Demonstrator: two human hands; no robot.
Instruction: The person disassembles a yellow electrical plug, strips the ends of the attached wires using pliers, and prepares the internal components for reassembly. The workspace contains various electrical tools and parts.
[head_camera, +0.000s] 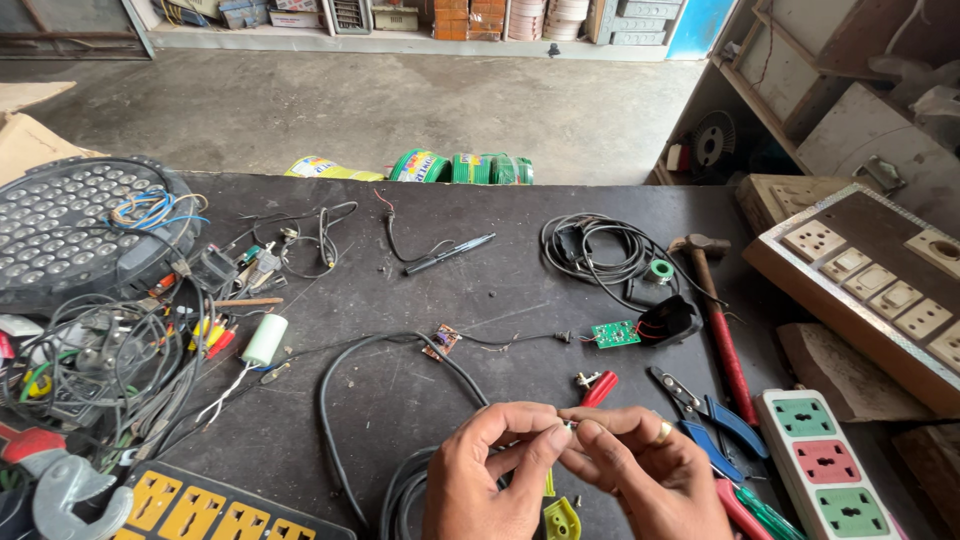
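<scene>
Over the dark worktop (420, 400), your left hand (490, 470) and right hand (640, 470) pinch closed on something tiny, perhaps a wire end (569, 425); keep fingertips steady, close together.

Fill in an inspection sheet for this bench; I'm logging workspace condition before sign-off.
Surface: dark worktable, dusty, crowded.
Job's things: tiny part, too small to identify, pinched between left hand and right hand; black cable looping beside them.
Clutter: hammer, blue-handled pliers, green circuit board, white capacitor, round LED lamp, power strip.
Grippers: both hands closed on the part.
Cables: tangled wires at left; coiled cord.
Surroundings: concrete floor, wire spools.
</scene>
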